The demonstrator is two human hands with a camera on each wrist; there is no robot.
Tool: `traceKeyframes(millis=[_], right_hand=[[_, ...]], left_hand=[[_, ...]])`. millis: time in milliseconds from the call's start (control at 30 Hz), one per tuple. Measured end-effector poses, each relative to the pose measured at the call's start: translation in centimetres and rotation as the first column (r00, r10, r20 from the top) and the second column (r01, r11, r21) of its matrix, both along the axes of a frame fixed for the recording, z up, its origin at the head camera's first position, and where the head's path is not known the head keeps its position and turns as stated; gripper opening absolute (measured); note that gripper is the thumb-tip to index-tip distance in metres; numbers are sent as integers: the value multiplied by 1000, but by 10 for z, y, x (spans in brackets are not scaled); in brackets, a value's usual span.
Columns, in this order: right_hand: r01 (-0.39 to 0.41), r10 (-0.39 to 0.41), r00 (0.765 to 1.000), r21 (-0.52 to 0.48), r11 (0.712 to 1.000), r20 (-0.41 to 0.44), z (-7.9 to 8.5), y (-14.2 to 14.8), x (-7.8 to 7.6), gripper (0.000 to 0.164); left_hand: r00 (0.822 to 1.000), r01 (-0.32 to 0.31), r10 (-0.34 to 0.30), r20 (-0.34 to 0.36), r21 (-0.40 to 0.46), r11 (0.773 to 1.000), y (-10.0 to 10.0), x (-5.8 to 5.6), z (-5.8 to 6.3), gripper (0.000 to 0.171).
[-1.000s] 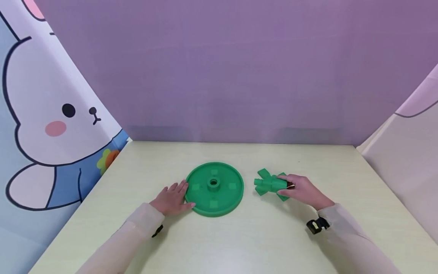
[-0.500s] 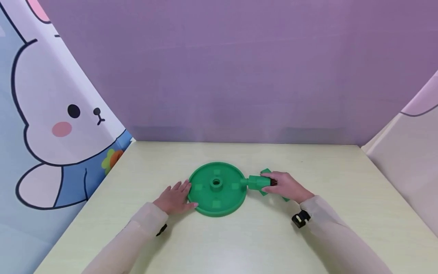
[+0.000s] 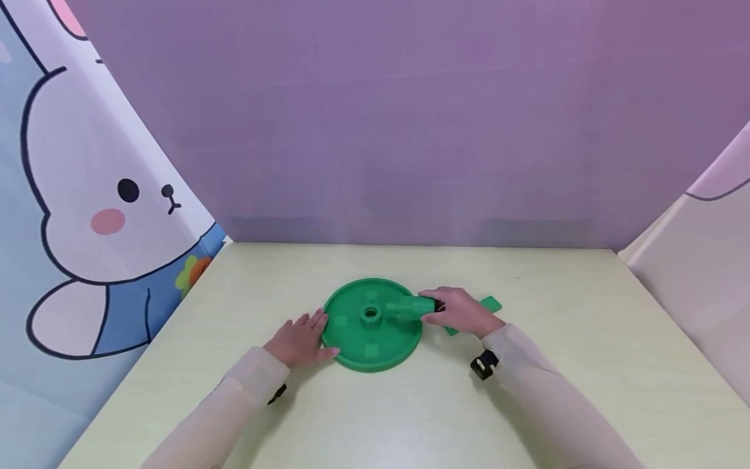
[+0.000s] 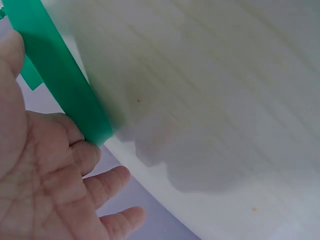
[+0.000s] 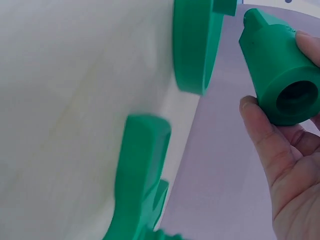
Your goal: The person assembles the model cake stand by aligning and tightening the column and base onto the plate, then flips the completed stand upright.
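Note:
My left hand [image 3: 297, 340] rests against the left rim of a round green plastic base [image 3: 353, 348], its fingers and thumb spread along the edge. The base has a raised central socket [image 3: 371, 315] and small square blocks around it. With my right hand [image 3: 463, 311] I grip a green hollow cylinder [image 3: 420, 306] by its wide end, lying sideways above the right part of the base. Its narrow tip points toward the socket. In the right wrist view, the cylinder's [image 5: 272, 65] open round end shows between thumb and fingers. The left wrist view shows the base rim [image 4: 65, 75] against my fingers.
Partly hidden below my right hand, a flat green piece with arms [image 3: 491, 303] lies on the pale table [image 3: 375, 417]. It also stands out as a green piece [image 5: 142, 160] in the right wrist view. A purple cloth [image 3: 375, 130] hangs behind the table.
My right hand has carried the cylinder leftward, from above the flat armed piece to over the base's right side. The left hand has stayed at the base's rim.

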State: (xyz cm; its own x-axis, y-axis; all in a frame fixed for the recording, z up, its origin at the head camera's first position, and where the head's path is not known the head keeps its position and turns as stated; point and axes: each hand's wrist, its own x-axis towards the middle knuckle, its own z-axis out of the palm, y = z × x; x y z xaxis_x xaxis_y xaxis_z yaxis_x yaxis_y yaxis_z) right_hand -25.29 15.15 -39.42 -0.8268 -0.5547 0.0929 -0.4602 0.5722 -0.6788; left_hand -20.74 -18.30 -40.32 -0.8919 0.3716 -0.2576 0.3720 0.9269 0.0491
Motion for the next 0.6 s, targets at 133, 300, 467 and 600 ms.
traceKeyframes(millis=[133,300,467,600], right_hand=[[-7,7,1000,2,1000,-28,2,-9,0,47],[-4,5,998,20,1000,-61,6,-18,-1,49],[-7,10,997,38,999,-76,11,-25,-2,49],[-25,29,995,46,999,-97,15,-32,-6,46]], left_hand=[[1000,-3,3,-2,-3,1000,1,1,2,80],[1000,-6,6,0,0,1000,2,0,3,80],[1000,-11,11,2,-3,1000,2,-2,1,80],[1000,-14,14,-1,5,1000,2,-3,0,80]])
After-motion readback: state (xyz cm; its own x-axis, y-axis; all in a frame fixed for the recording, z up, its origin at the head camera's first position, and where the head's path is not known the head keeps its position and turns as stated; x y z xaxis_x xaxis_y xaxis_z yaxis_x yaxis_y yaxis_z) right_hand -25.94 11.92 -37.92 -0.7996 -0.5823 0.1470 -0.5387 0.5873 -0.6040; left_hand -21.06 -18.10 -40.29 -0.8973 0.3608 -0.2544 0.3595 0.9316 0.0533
